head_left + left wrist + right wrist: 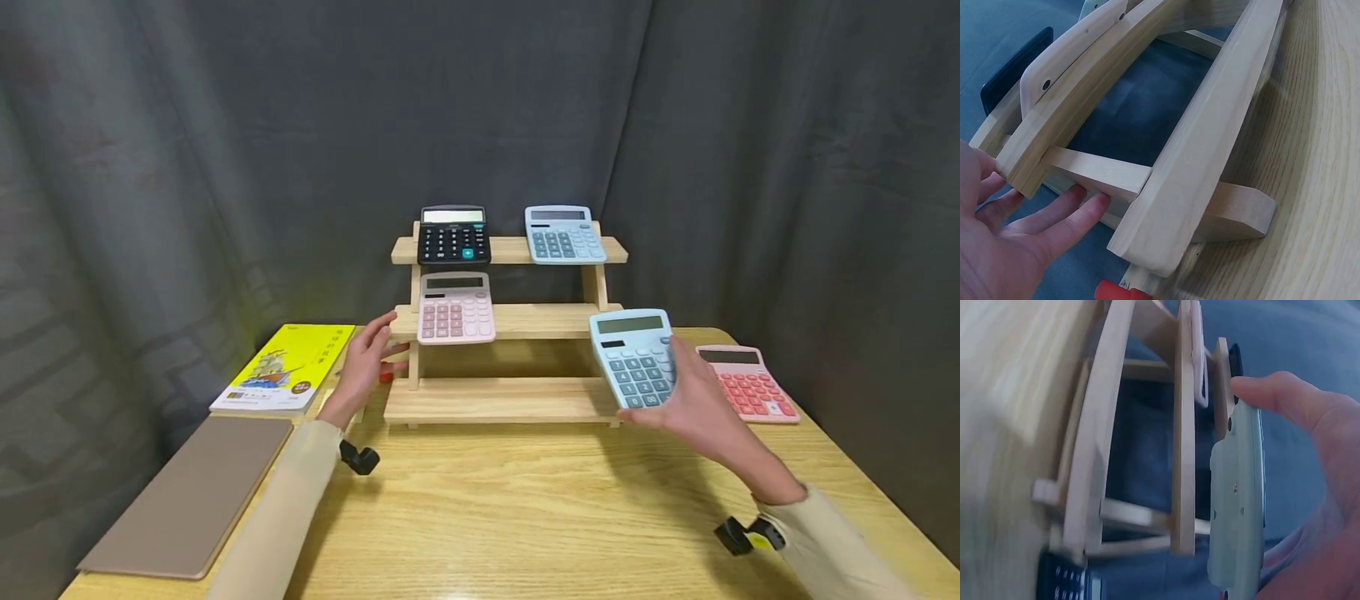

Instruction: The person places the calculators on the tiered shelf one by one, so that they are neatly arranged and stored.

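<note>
My right hand grips a light blue calculator by its right side and lower edge, in front of the right end of a three-step wooden rack. In the right wrist view, the held calculator is seen edge-on beside the shelves. My left hand is at the rack's left end, its fingers extended around the end of the middle shelf. A pink calculator leans on that shelf's left part. Up on the top shelf stand a black calculator and another light blue calculator.
A pink calculator with red keys lies on the table right of the rack. At the left are a yellow book and a brown notebook. Something small and red sits by the rack's left foot. A dark curtain hangs behind.
</note>
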Available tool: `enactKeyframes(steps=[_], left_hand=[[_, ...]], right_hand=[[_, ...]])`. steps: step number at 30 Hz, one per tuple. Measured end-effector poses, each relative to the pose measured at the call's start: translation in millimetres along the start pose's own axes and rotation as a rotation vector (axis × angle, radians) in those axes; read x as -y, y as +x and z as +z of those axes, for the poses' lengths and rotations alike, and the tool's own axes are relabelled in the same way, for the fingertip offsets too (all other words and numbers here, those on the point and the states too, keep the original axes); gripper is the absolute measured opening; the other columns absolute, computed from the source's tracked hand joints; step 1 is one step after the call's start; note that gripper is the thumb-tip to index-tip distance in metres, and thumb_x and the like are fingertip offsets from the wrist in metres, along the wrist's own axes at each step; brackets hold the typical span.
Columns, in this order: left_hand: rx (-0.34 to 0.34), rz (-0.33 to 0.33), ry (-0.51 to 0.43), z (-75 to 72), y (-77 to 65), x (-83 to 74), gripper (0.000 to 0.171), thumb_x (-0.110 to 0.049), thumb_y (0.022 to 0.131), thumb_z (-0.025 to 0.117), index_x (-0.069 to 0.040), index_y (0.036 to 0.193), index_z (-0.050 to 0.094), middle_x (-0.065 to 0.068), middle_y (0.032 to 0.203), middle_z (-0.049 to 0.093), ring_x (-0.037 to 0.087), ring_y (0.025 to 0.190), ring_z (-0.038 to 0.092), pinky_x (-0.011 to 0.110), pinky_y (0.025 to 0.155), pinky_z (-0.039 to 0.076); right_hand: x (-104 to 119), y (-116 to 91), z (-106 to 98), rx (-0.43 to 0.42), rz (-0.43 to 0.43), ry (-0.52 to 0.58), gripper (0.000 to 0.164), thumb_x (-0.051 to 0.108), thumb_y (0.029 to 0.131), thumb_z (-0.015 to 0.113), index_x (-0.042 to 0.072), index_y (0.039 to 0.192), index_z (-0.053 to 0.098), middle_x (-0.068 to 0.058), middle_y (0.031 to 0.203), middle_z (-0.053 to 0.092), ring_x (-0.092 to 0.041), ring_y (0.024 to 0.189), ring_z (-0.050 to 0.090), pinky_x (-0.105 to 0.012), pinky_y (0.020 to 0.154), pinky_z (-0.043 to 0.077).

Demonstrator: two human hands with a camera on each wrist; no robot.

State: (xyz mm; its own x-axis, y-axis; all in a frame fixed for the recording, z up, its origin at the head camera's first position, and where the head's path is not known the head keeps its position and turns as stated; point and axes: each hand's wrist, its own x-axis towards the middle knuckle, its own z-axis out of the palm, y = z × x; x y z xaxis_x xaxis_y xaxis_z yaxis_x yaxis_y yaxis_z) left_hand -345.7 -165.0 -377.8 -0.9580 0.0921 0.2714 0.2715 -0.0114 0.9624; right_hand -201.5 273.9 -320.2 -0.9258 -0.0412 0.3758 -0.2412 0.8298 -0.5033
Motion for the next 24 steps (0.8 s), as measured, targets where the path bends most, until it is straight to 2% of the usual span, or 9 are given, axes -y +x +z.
enactKeyframes(steps=[5,10,14,17,19,24], left_hand=[[-0.006,0.003,0.011,-2.9,-0.2,-1.4,0.047,-0.026,0.112,0.039,-0.01,0.156,0.038,0.012,0.162,0.028,0.048,0.125,0.055,0.058,0.095,0.052],[-0.005,-0.006,0.011,-6.0,-0.2,-0.7,0.047,-0.026,0.112,0.039,-0.01,0.156,0.037,0.011,0.163,0.026,0.049,0.126,0.053,0.058,0.095,0.052],[-0.003,0.004,0.011,-5.7,-0.7,-0.1,0.048,-0.026,0.112,0.038,-0.009,0.157,0.036,0.012,0.163,0.026,0.048,0.125,0.054,0.059,0.095,0.051],[0.0,0.006,0.003,-3.1,-1.3,0.7,0.047,-0.025,0.112,0.039,-0.009,0.156,0.037,0.012,0.162,0.026,0.047,0.124,0.055,0.061,0.095,0.051],[0.004,0.006,0.005,-1.6,-1.3,1.6,0.047,-0.025,0.112,0.039,-0.009,0.156,0.037,0.012,0.162,0.026,0.047,0.124,0.056,0.061,0.095,0.05],[0.008,0.015,0.011,-0.1,0.2,0.9,0.048,-0.026,0.112,0.04,-0.01,0.156,0.038,0.012,0.162,0.027,0.046,0.124,0.056,0.061,0.095,0.05]], right_hand=[[15,24,15,0.019,-0.022,0.04,0.125,0.043,0.065,0.094,-0.009,0.153,0.021,-0.028,0.134,0.043,-0.042,0.115,0.044,-0.062,0.093,0.041],[28,45,29,0.043,-0.011,0.07,0.125,0.041,0.066,0.094,-0.007,0.154,0.02,-0.028,0.14,0.039,-0.043,0.119,0.041,-0.063,0.098,0.037],[36,62,38,0.035,-0.014,0.085,0.121,0.041,0.067,0.093,-0.007,0.153,0.023,-0.027,0.139,0.04,-0.044,0.123,0.04,-0.064,0.103,0.033],[38,73,44,0.023,-0.01,0.094,0.116,0.041,0.066,0.094,-0.008,0.15,0.029,-0.027,0.132,0.045,-0.044,0.123,0.042,-0.064,0.104,0.033],[38,81,47,0.02,0.005,0.092,0.113,0.039,0.067,0.094,-0.008,0.148,0.031,-0.027,0.13,0.046,-0.045,0.124,0.041,-0.063,0.104,0.033],[40,97,52,0.042,0.089,0.037,0.121,0.043,0.068,0.092,-0.013,0.15,0.024,-0.034,0.139,0.04,-0.05,0.135,0.032,-0.064,0.109,0.03]])
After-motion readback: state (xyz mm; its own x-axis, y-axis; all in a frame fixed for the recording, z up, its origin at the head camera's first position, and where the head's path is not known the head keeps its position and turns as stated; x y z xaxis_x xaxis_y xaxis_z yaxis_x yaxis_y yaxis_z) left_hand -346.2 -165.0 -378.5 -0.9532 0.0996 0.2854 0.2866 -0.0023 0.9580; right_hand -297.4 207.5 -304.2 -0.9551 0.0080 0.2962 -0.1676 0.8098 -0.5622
